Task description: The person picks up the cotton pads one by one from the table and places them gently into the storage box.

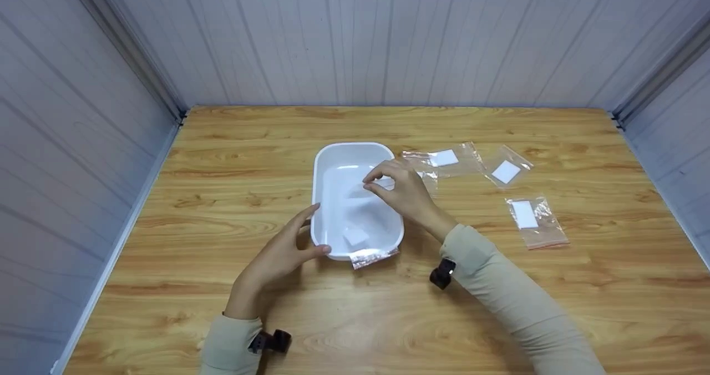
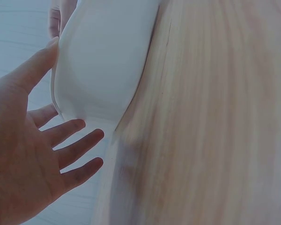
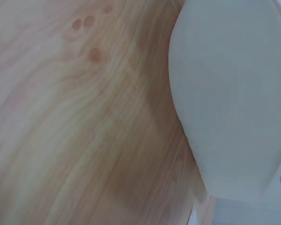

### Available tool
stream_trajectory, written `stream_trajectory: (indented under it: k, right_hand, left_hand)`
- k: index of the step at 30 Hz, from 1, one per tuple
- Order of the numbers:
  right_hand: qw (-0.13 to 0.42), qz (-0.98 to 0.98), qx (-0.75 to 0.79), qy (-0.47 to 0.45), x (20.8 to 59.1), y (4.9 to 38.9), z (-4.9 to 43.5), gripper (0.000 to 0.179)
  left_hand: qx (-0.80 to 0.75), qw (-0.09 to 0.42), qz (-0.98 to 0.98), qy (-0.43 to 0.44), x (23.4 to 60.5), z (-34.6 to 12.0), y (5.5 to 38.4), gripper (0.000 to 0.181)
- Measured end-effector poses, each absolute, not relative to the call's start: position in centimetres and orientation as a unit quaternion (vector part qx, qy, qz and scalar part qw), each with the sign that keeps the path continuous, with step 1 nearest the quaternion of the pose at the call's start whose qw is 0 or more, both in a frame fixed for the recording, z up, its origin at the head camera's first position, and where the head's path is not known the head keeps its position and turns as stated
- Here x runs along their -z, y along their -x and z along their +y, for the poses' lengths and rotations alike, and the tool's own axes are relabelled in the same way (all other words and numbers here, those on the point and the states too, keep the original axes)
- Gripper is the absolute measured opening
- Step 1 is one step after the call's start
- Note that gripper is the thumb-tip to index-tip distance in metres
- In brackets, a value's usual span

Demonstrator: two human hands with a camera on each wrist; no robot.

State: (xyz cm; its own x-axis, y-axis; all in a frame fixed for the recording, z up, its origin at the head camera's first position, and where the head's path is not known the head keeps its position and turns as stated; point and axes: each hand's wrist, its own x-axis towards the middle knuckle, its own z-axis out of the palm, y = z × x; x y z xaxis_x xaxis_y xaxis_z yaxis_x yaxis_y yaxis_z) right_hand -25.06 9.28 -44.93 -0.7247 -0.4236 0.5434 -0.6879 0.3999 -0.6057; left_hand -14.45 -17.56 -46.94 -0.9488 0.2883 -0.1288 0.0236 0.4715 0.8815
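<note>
A white rectangular plastic tub (image 1: 331,197) stands on the table. My left hand (image 1: 280,253) spans its near left corner, thumb on the rim and index fingertip at the left side. In the left wrist view the other fingers (image 2: 79,176) are spread and fairly straight. Over the tub's right half, my right hand (image 1: 402,192) pinches a clear thin plastic bag (image 1: 359,191) between thumb and index finger. Another clear zip bag (image 1: 374,258) with a white piece (image 1: 355,235) lies at the near end of the tub, its shiny edge over the rim.
Right of the tub lie several clear zip bags with white rectangular pieces: one bag (image 1: 468,161) at the back, one (image 1: 506,172) farther right, one (image 1: 537,222) nearer, and one (image 1: 430,182) partly behind my right hand. Panel walls (image 1: 355,42) enclose the wooden table (image 1: 233,186).
</note>
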Motion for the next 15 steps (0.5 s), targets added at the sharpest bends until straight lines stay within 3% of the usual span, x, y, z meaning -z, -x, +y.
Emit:
stream_trajectory:
  k: [15]
  right_hand:
    - [0.147,-0.825,-0.398,-0.373,45.9,24.72,9.22,0.007]
  left_hand:
    - [-0.508,0.133,0.846,-0.089,47.03,-17.51,14.45,0.088]
